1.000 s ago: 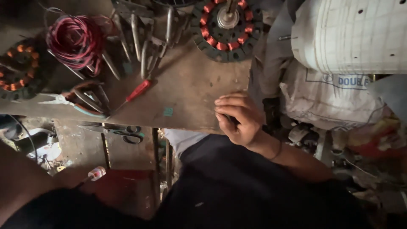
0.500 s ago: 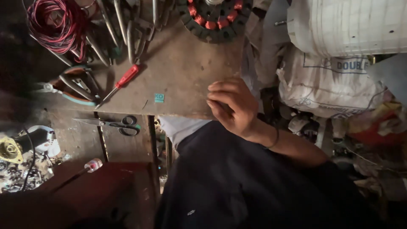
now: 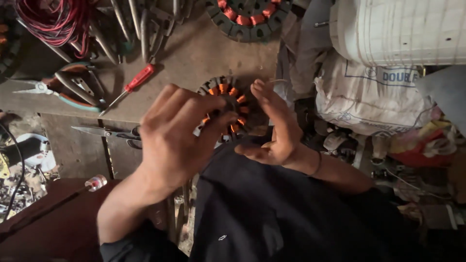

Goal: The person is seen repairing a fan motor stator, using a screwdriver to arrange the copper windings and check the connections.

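Observation:
My left hand [image 3: 172,138] grips a round black stator with orange copper windings [image 3: 227,99] at the near edge of the wooden workbench [image 3: 194,58]. Its fingers curl over the stator's left side and hide part of it. My right hand [image 3: 274,123] is open, palm turned toward the stator, fingertips by its right rim. A thin wire end pokes out above the right fingers.
A second, larger stator [image 3: 247,19] lies at the bench's far edge. A red-handled screwdriver [image 3: 131,85], pliers [image 3: 73,85], red wire coil [image 3: 53,19] and scissors [image 3: 109,132] sit to the left. White sacks [image 3: 383,92] are stacked on the right.
My left hand has come into view holding the small stator at the bench's edge. My right hand, earlier resting closed on the bench, has opened and turned toward the stator.

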